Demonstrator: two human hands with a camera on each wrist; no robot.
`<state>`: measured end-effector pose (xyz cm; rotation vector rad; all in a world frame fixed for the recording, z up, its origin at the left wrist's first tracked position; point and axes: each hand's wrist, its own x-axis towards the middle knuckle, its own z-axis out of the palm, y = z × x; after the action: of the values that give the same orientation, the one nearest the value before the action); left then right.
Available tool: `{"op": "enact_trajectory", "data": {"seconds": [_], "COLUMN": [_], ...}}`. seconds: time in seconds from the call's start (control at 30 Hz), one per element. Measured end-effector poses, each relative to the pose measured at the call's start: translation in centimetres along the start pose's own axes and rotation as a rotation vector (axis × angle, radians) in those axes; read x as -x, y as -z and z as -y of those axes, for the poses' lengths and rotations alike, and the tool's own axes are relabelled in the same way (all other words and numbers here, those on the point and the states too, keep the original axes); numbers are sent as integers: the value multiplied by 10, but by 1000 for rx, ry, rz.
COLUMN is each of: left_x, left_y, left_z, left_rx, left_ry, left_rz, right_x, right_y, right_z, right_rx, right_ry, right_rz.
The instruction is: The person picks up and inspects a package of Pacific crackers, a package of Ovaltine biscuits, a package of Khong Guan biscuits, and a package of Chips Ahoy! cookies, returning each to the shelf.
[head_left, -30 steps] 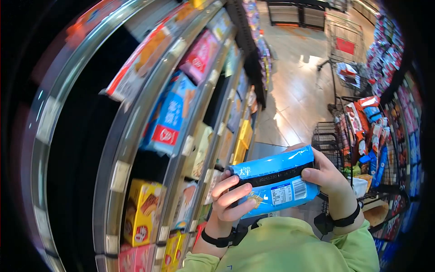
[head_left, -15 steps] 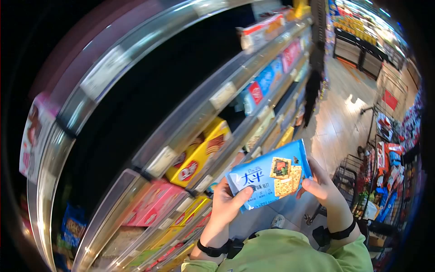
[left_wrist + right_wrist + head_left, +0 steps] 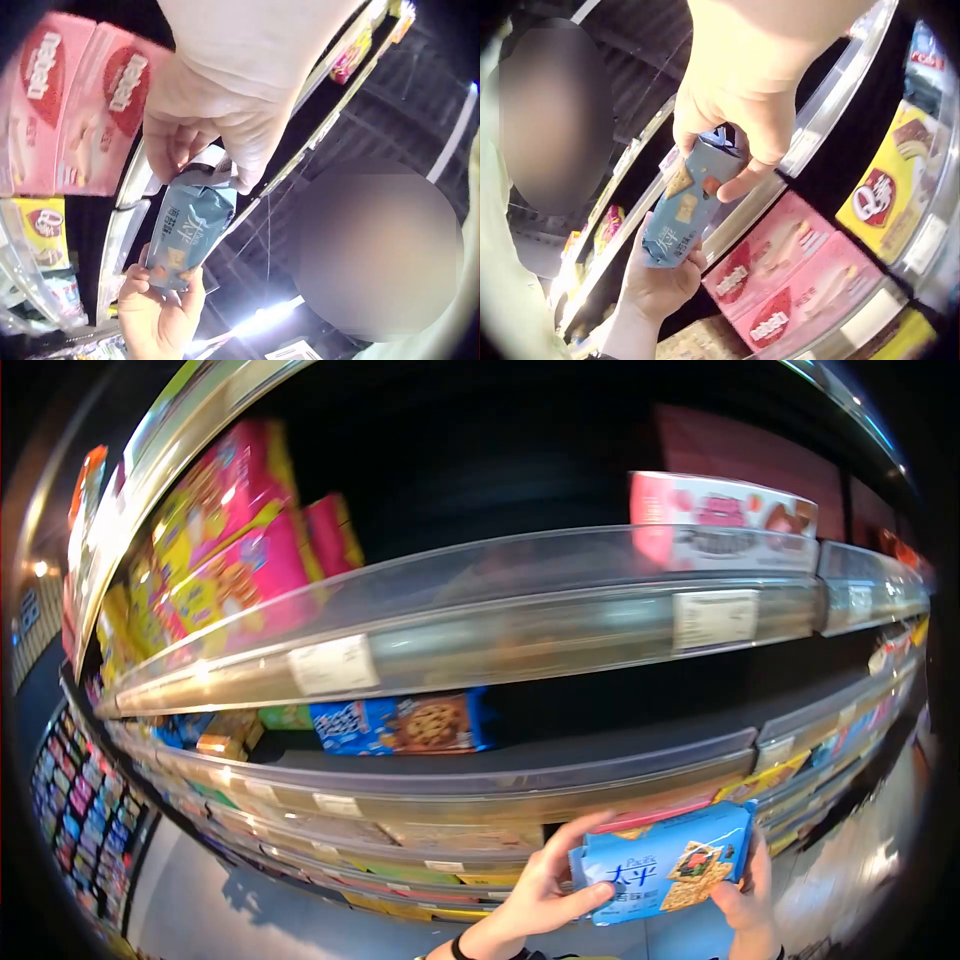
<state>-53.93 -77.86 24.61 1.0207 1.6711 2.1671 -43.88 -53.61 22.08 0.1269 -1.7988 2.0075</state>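
Both hands hold a blue pack of crackers (image 3: 660, 860), its front with printed crackers and white lettering facing up. My left hand (image 3: 550, 890) grips the left end, thumb over the front and fingers behind. At the other end, my right hand (image 3: 750, 890) pinches the pack with its thumb on the lower corner. In the left wrist view, the left fingers close round the crimped end of the cracker pack (image 3: 187, 232). The right wrist view has the right hand (image 3: 742, 105) gripping the opposite end. Pink wafer boxes (image 3: 780, 262) stand on a shelf beside the hands.
Shelves with a clear front lip (image 3: 480, 575) and price tags curve across the head view. A blue cookie pack (image 3: 400, 725) lies on the middle shelf, a pink-and-white box (image 3: 725, 520) above it. Pink-and-yellow bags (image 3: 230, 530) stand at left. Grey floor (image 3: 220, 900) shows below.
The cracker pack has been turned from its back to its front. The head view has swung left from the aisle and carts to the shelves; both hands keep hold of the pack.
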Motion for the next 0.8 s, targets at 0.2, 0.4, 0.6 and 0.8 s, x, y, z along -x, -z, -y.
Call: {"op": "enact_trajectory", "data": {"seconds": [0.2,0.4,0.6,0.8], "left_x": [63,99,124,134], "left_y": [79,126,130,125], "left_z": [-32,-63,-73,-92], "left_rx": [-36,10,167,293], "left_ry": [-132,-104,-85,47], "left_rz": [-276,-463,-685,-828], "right_x": [-36,-57,-69,-77], "right_y": [-100,-181,-197,-225], "right_z": [-22,-34,-30,-6], "right_rx": [-132,-37,571,562], "right_ry": [-49,264,869,1092], "right_rz": [280,452,581,791]}}
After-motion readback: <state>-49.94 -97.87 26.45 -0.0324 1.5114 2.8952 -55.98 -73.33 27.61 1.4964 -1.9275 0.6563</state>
